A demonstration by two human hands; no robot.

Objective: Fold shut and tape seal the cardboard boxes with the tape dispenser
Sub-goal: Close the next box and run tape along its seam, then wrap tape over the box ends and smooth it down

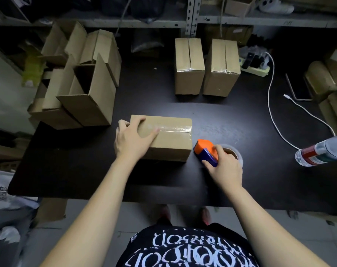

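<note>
Nearest, the right hand (224, 167) clasps the tape dispenser (205, 151) on the desk (241, 116), orange nose aimed at the box (173, 140) beside it. Farther, the left hand (133, 138) presses flat on that box: probably light, stiff cardboard, best steadied from above, long axis and taped seam running hand to hand.

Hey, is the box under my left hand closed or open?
Shut. The box has its flaps flat, with clear tape along the top seam; the left hand rests on it.
</note>
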